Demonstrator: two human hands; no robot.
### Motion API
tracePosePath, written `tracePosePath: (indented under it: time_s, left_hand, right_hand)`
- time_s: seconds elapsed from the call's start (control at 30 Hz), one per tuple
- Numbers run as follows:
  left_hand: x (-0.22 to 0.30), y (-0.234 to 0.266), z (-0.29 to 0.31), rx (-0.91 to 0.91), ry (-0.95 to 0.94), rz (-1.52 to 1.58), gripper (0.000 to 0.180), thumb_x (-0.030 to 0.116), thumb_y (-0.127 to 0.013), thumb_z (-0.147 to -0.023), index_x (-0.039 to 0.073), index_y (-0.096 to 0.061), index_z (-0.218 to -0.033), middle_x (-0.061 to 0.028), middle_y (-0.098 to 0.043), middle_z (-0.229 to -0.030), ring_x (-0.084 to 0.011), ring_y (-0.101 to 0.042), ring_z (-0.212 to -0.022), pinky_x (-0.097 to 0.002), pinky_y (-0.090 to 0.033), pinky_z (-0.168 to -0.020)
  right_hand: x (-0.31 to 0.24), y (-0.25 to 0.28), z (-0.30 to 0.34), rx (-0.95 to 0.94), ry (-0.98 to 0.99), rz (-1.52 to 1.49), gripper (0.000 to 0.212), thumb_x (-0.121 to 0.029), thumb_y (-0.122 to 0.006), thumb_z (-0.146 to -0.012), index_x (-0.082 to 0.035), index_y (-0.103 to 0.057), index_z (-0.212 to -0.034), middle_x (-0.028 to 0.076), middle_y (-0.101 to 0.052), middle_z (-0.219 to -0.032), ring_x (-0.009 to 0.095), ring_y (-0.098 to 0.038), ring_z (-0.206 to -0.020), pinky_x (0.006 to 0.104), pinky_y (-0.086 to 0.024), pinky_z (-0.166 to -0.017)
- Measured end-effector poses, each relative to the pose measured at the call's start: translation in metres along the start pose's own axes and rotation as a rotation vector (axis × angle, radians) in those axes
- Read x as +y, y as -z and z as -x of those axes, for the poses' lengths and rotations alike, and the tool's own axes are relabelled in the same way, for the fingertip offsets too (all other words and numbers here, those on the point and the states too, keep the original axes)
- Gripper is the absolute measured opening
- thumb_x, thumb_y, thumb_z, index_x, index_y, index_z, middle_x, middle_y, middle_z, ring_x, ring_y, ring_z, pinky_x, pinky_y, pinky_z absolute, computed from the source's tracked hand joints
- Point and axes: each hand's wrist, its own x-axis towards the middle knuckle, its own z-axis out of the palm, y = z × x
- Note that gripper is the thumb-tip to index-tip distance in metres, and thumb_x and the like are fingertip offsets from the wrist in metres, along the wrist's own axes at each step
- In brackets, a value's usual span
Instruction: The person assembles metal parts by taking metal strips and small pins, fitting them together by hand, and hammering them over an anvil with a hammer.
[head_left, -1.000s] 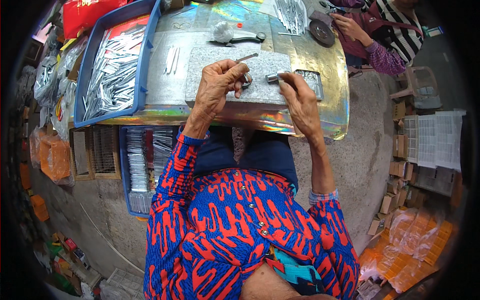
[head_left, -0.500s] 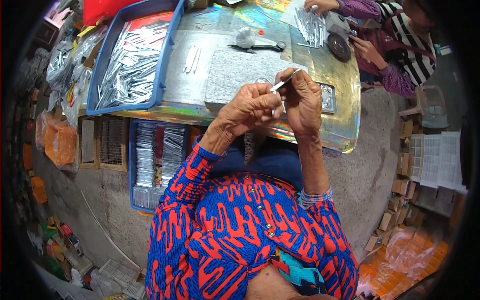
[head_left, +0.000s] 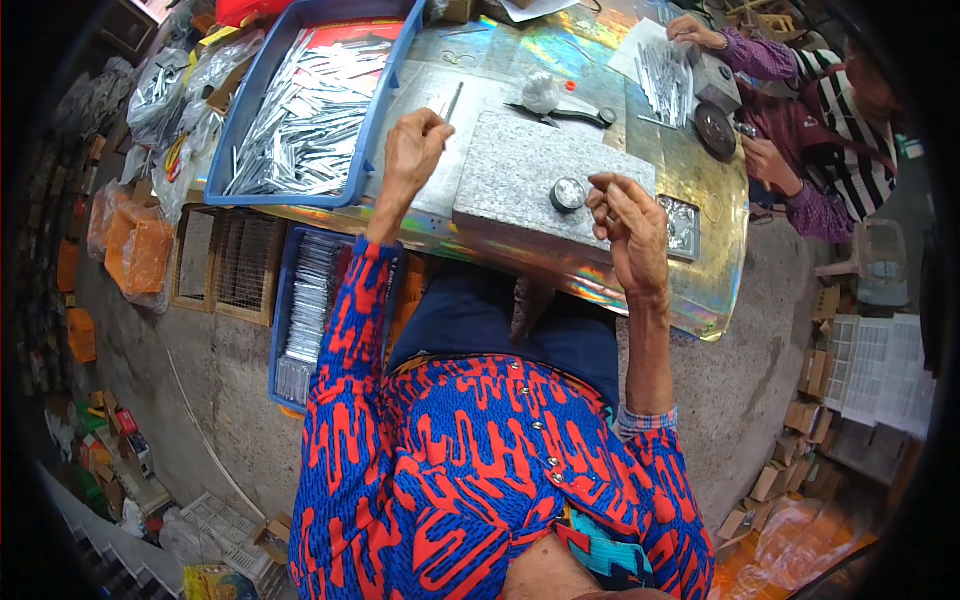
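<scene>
My left hand (head_left: pixel 413 150) reaches over the table beside the blue tray. Its fingers pinch the near end of a slim metal strip (head_left: pixel 455 102); the hand covers the table surface just below. My right hand (head_left: pixel 632 225) hovers over the right part of a speckled grey stone block (head_left: pixel 520 160), fingers bent together. Whether something small is between them is hidden. Close to its fingertips, a small round dark-rimmed container (head_left: pixel 568 195) with a pale grey inside sits on the block.
The blue tray (head_left: pixel 368 150) holds many loose metal strips. Dark-handled pliers (head_left: pixel 580 113) and crumpled clear plastic (head_left: pixel 540 93) lie behind the block. A small rectangular tray (head_left: pixel 684 228) is right of it. Across the table, a co-worker's hands (head_left: pixel 770 165) are near stacked strips (head_left: pixel 663 85).
My hands were together over the block, handling a slim metal piece. Now the left has moved away left towards the strips, and the right stays over the block. The round container has come into sight.
</scene>
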Motion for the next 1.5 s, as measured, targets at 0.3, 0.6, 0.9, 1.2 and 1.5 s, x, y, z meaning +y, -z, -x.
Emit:
tracePosePath:
  time_s: [0.3,0.6,0.9,1.2,1.5]
  left_hand:
    - [-0.046,-0.013,-0.031,0.194,0.127,-0.649,0.014,0.010,-0.047,-0.077,0.001,-0.056,-0.083,-0.0236,-0.059,-0.089,-0.0430,-0.057,-0.084,-0.0503,-0.046,-0.071]
    - [-0.032,0.004,-0.004,0.289,-0.229,-0.389,0.010,0.006,-0.050,-0.077,0.000,-0.057,-0.079,-0.0199,-0.059,-0.081,-0.0367,-0.058,-0.072,-0.0415,-0.046,-0.063]
    - [-0.073,0.102,-0.009,0.200,0.151,-0.553,0.014,0.010,-0.060,-0.068,0.001,-0.063,-0.077,-0.0167,-0.064,-0.076,-0.0293,-0.062,-0.073,-0.0368,-0.048,-0.065]
    - [-0.077,0.087,-0.010,0.044,0.163,-0.632,0.013,0.006,-0.059,-0.064,-0.001,-0.064,-0.073,-0.0227,-0.062,-0.078,-0.0363,-0.061,-0.076,-0.0411,-0.049,-0.067]
    - [-0.113,0.089,-0.022,-0.154,0.397,-0.446,0.019,0.016,-0.064,-0.062,-0.002,-0.060,-0.061,-0.0152,-0.059,-0.056,-0.0238,-0.060,-0.053,-0.0348,-0.046,-0.051]
  right_hand:
    - [0.006,0.016,0.014,0.050,-0.054,-0.019,0.020,-0.010,-0.053,-0.085,0.005,-0.057,-0.098,0.006,-0.058,-0.076,0.005,-0.049,-0.059,0.0168,-0.039,-0.050]
    - [0.011,0.028,0.014,0.067,-0.060,-0.023,0.019,-0.010,-0.053,-0.086,0.005,-0.056,-0.098,0.006,-0.058,-0.076,0.005,-0.049,-0.058,0.0169,-0.039,-0.049]
    - [0.005,0.043,0.015,0.079,0.039,-0.073,0.017,-0.008,-0.051,-0.087,0.004,-0.057,-0.098,0.005,-0.056,-0.077,0.006,-0.048,-0.061,0.0175,-0.038,-0.048]
    - [-0.003,0.045,0.024,0.110,0.053,-0.077,0.016,-0.006,-0.052,-0.086,0.005,-0.056,-0.098,0.006,-0.056,-0.076,0.006,-0.048,-0.059,0.0163,-0.038,-0.047]
    - [-0.019,0.100,0.032,0.259,0.097,-0.142,0.020,-0.007,-0.052,-0.084,0.006,-0.055,-0.098,0.005,-0.055,-0.076,0.006,-0.045,-0.060,0.0180,-0.036,-0.049]
